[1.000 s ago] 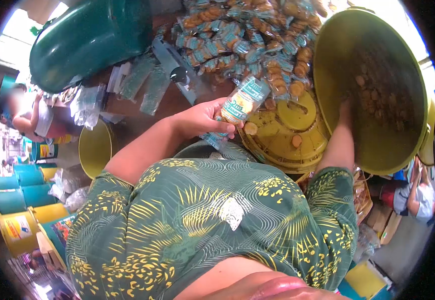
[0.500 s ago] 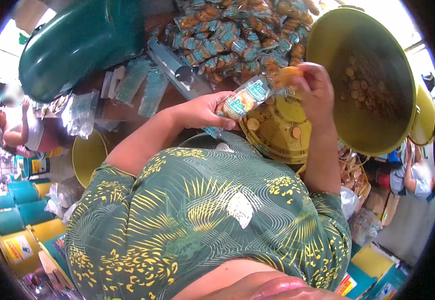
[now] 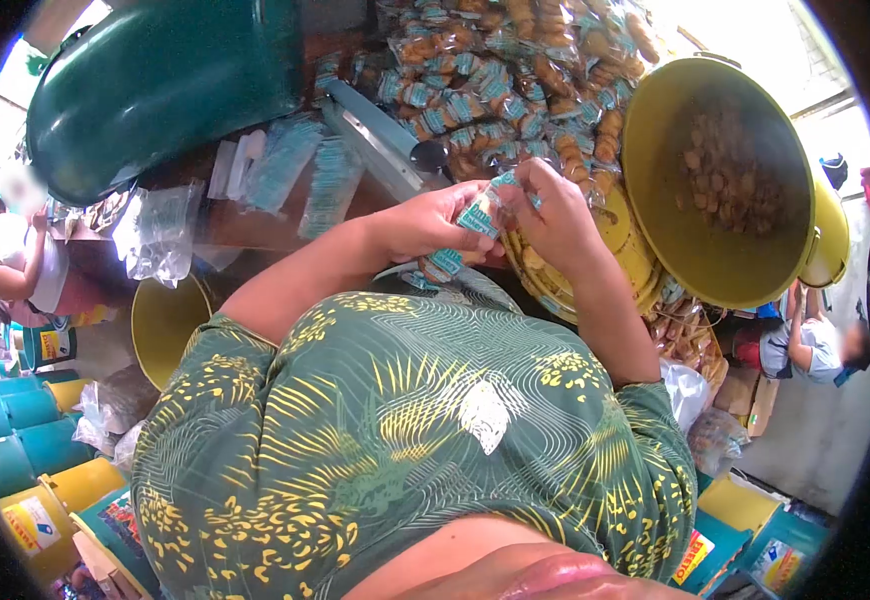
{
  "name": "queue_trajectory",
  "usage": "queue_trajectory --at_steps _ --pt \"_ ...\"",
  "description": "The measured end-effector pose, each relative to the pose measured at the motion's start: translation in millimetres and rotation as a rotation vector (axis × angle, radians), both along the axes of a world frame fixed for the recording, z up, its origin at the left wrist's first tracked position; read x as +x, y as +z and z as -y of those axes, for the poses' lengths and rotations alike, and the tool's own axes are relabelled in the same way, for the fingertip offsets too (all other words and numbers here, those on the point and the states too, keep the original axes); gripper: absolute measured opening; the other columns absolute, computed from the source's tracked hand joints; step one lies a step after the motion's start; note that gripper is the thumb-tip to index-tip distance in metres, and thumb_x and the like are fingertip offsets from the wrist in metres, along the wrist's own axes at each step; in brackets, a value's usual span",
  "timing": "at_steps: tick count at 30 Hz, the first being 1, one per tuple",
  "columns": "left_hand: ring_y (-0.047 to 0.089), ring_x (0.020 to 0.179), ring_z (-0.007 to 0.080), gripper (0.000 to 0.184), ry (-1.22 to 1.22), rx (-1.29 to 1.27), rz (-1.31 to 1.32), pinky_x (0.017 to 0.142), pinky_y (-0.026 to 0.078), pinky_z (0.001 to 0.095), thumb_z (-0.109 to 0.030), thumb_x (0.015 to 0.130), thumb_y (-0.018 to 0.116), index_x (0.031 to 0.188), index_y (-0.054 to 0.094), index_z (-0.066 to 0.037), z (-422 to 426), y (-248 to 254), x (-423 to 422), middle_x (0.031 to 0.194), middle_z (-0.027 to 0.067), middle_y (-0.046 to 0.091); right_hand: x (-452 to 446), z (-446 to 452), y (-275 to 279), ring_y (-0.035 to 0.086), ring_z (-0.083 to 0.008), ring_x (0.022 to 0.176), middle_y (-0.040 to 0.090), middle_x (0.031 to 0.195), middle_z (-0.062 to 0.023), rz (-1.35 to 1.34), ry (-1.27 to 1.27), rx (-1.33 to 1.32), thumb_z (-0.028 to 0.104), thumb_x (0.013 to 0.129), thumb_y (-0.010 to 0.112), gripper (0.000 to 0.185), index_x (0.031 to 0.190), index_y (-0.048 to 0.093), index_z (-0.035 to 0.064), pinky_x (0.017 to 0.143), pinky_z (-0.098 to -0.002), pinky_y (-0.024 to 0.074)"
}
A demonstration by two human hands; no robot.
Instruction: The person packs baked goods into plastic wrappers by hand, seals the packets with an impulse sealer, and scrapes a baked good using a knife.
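My left hand (image 3: 427,220) is closed around a small clear plastic bag of cookies (image 3: 479,216) with teal printing, held in front of my chest. My right hand (image 3: 561,212) is at the bag's upper end, its fingers pinched together at the opening; whether a cookie is between them is hidden. Below my left fingers hangs another teal-printed packet (image 3: 443,264). Beneath my right hand lies a yellow lid (image 3: 620,222). Just right of it, a tilted yellow bucket (image 3: 647,190) holds loose cookies (image 3: 735,175).
Filled cookie packets (image 3: 485,100) are heaped at the back. Left of them lie a long teal tool with a metal bar (image 3: 375,130), flat printed bags (image 3: 285,165) and a large green bucket (image 3: 165,100). People sit at far left (image 3: 20,250) and far right (image 3: 800,335).
My right hand has moved left and down from above the yellow lid to the bag's opening; the cookie it held is no longer visible. The bag is now more upright in my left hand.
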State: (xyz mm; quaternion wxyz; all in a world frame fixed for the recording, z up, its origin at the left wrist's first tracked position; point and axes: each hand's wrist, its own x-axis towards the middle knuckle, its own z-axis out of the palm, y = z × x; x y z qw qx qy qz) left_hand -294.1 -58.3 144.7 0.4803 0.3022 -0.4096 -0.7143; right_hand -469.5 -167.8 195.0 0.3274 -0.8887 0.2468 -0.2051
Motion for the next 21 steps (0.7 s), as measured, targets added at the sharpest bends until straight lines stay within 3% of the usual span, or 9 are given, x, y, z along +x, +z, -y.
queue_trajectory --at_steps 6,8,9,11,12,14,16,19,21 --pt "0.055 0.115 0.0158 0.079 0.091 -0.206 0.34 0.096 0.047 0.0337 -0.03 0.083 0.078 0.144 0.035 -0.005 8 -12 -3 0.125 0.0078 0.056 -4 -8 3 0.065 -0.0192 0.088 0.066 0.092 -0.0121 0.092 -0.016 0.222 0.008 0.087 0.069 0.044 0.129 0.053 0.0098 0.076 -0.0339 0.0514" --pt "0.054 0.117 0.0185 0.078 -0.038 -0.148 0.013 0.101 0.043 0.0362 -0.051 0.09 0.062 0.146 0.033 -0.005 7 -18 0 0.126 0.0095 0.055 -4 -12 3 0.065 -0.0158 0.091 0.066 0.095 -0.0102 0.2 0.001 0.038 0.005 0.086 0.07 0.058 0.138 0.047 0.0102 0.078 -0.0315 0.0516" --pt "0.054 0.117 0.0192 0.079 -0.075 -0.12 -0.157 0.102 0.043 0.037 -0.057 0.091 0.056 0.146 0.033 -0.005 9 -29 5 0.126 0.0096 0.055 -7 -25 14 0.065 -0.0173 0.093 0.066 0.099 -0.0099 0.448 -0.004 0.446 0.002 0.083 0.072 0.067 0.142 0.04 0.0067 0.082 -0.0294 0.0518" --pt "0.056 0.117 0.0213 0.084 -0.07 -0.11 -0.351 0.101 0.043 0.0388 -0.071 0.092 0.034 0.146 0.035 -0.006 6 -37 13 0.126 0.0094 0.056 -9 -32 17 0.064 -0.0178 0.094 0.065 0.101 -0.0092 0.706 -0.031 0.697 0.0 0.082 0.072 0.069 0.143 0.038 0.0048 0.082 -0.0297 0.0524" --pt "0.057 0.115 0.0223 0.082 -0.047 -0.016 -0.293 0.1 0.044 0.0399 -0.07 0.093 0.033 0.145 0.037 -0.007 10 -39 13 0.126 0.009 0.057 -23 -26 17 0.064 -0.018 0.094 0.065 0.102 -0.0089 0.84 -0.057 0.829 -0.001 0.081 0.072 0.071 0.143 0.037 0.0038 0.083 -0.0298 0.0526" --pt "0.056 0.118 0.0214 0.079 -0.085 0.014 -0.307 0.1 0.043 0.0378 -0.067 0.095 0.034 0.145 0.036 -0.007 10 -46 17 0.131 0.0101 0.056 -30 3 -29 0.064 -0.0173 0.094 0.064 0.108 -0.011 0.623 -0.072 0.564 -0.004 0.081 0.071 0.071 0.143 0.037 0.0054 0.084 -0.0299 0.0525" --pt "0.055 0.12 0.0207 0.075 -0.101 0.075 -0.094 0.1 0.043 0.0368 -0.062 0.096 0.041 0.146 0.036 -0.006 14 -56 10 0.135 0.0112 0.054 -34 15 -66 0.064 -0.0173 0.098 0.063 0.117 -0.014 0.282 -0.276 0.219 -0.002 0.082 0.072 0.068 0.142 0.04 0.0052 0.087 -0.0298 0.0514" --pt "0.053 0.123 0.0208 0.072 -0.04 0.008 0.379 0.102 0.042 0.0358 -0.053 0.095 0.052 0.146 0.036 -0.005 19 -81 8 0.138 0.0119 0.053 -35 16 -105 0.059 -0.0144 0.1 0.061 0.109 -0.0085 0.242 -0.262 0.39 -0.003 0.085 0.069 0.059 0.138 0.042 0.0015 0.081 -0.0269 0.0509" --pt "0.052 0.123 0.023 0.073 0.018 -0.015 0.693 0.104 0.04 0.0363 -0.044 0.09 0.066 0.145 0.04 -0.005 17 -82 11 0.135 0.0127 0.055 -23 27 -137 0.059 -0.0172 0.107 0.061 0.117 -0.0106 0.258 -0.195 0.447 -0.003 0.083 0.071 0.06 0.137 0.044 0.0021 0.093 -0.031 0.0467"
